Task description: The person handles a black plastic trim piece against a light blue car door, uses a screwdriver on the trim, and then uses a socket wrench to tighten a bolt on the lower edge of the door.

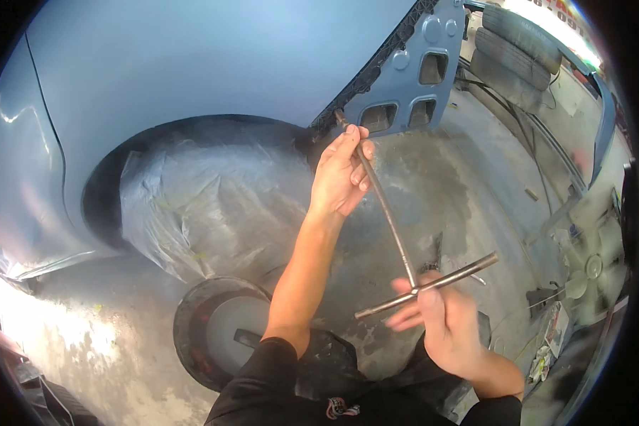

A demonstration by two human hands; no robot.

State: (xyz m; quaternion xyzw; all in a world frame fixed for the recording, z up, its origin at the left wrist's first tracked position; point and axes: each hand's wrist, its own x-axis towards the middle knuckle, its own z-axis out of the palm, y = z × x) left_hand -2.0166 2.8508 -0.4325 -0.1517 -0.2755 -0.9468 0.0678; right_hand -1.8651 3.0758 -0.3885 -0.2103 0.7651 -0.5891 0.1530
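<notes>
A long metal T-handle wrench point(387, 206) reaches from my lap to the blue-grey car body point(213, 57). Its far end meets the dark seam at the corner of the wheel arch. My left hand point(341, 170) is wrapped round the shaft close to that end. At the near end, my right hand point(447, 319) is at the crossbar, its fingers partly smeared by motion. The thumb lies by the joint of bar and shaft, and other fingers show beneath the bar. Whether the right hand grips the bar firmly cannot be made out.
Plastic sheeting point(199, 206) covers the wheel inside the arch. A round dark basin point(224, 326) stands on the floor left of my knees. Stacked tyres point(511, 57) are at the far right, with a fan point(591, 266) nearer. Hoses or cables run along the right side.
</notes>
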